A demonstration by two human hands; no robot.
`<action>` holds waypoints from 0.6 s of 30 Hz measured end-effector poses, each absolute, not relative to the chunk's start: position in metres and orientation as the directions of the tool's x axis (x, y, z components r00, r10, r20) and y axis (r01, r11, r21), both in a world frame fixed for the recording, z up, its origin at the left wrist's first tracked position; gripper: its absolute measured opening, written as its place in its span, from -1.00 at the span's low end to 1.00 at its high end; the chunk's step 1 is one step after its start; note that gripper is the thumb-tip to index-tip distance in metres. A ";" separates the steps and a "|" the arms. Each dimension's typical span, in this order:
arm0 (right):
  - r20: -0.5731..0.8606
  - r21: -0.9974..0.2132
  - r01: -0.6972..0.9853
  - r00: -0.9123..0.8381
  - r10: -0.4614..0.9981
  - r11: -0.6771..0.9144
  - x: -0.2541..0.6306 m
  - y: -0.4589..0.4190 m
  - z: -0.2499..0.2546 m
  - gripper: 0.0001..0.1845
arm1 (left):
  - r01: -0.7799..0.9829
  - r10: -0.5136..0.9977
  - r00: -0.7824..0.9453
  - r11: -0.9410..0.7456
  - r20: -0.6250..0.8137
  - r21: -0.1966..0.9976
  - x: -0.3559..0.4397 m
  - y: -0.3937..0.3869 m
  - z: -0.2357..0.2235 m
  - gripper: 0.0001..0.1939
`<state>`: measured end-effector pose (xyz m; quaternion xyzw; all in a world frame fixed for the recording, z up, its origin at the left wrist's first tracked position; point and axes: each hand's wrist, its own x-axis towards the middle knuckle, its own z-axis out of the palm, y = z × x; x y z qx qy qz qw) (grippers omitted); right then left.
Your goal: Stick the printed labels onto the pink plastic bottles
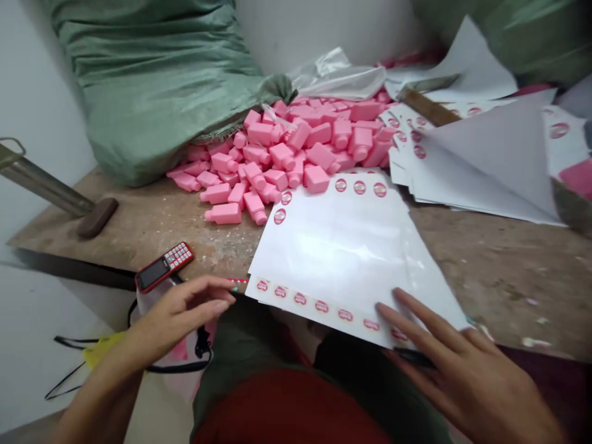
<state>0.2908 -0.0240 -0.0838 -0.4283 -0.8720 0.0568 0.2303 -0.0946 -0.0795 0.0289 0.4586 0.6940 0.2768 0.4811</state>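
Work surface: a worn, stained wooden board (152,228) set against a pale plaster wall (37,123), seen from your head camera. Upper left of the frame, a green woven sack (148,92) slumps against the wall; a second green sack (522,37) sits in the upper right corner. Upper centre, a heap of pink plastic bottles (287,148) lies spread across the board at all angles. At the left edge, a metal-shafted tool with a dark head (46,185) rests on the board; upper right, a wooden handle (430,108) lies among papers.

Centre of the frame: a stack of white label sheets (337,259), printed with small round pink-and-red labels along its edges, its near edge overhanging the board toward you. To the right lies a looser pile of printed sheets (485,166).

Your left hand (178,314): released, fingers loosely curled, holding nothing, just beside a red keypad phone (164,266). Your right hand (462,364): open, fingers spread, resting on the lower right corner of the stack. A dark slim object (411,357) lies beneath it; you cannot tell what it is or whether it is held.

Handling, as judged: the sheets look light, limp and glossy, likely to slide on one another. Take them by the overhanging edge or a corner.
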 end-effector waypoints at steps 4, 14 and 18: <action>0.324 -0.268 0.677 -0.607 0.726 0.685 0.296 -0.027 -0.091 -0.55 | 0.302 0.889 -0.041 0.447 -0.457 0.842 -0.077 -0.072 0.020 -0.65; 0.287 -0.495 0.700 -0.428 0.857 0.515 0.305 -0.017 -0.105 -0.72 | 0.238 0.901 -0.287 0.396 -0.325 0.887 -0.081 -0.068 -0.016 -0.62; 0.207 -0.722 0.589 -0.317 0.925 0.363 0.296 -0.013 -0.081 -0.62 | 0.191 0.894 -0.242 0.424 -0.376 0.885 -0.075 -0.063 -0.018 -0.59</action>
